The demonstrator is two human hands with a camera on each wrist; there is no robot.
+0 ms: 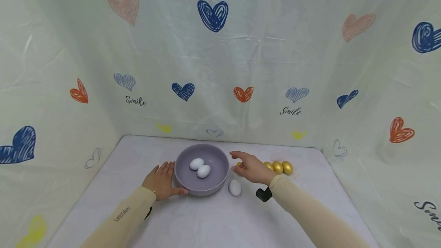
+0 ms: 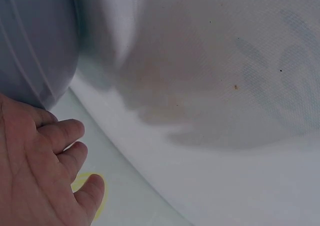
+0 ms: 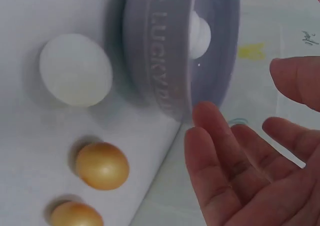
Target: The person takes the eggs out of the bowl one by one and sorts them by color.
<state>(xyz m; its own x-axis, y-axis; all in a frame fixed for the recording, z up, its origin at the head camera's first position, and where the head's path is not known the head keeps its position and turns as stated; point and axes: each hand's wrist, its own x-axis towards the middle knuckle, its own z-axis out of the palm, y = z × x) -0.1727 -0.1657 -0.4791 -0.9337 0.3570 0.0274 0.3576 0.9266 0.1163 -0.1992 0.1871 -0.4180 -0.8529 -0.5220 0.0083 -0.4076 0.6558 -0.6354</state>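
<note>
- Head view: my left hand [image 1: 162, 181] braces the bowl [image 1: 220, 163] at nine o'clock, fingers spread flat.
- My right hand [image 1: 251, 168], fingers loosely spread and holding nothing, hovers over the gold egg [image 3: 102, 165] at three o'clock; I judge pinching it comes next.

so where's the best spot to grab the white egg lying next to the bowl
Probably from above, pinching the white egg across its narrower middle. It lies on its side, clear of the bowl rim, with bare table on its near and right sides, close under the right hand.
</note>
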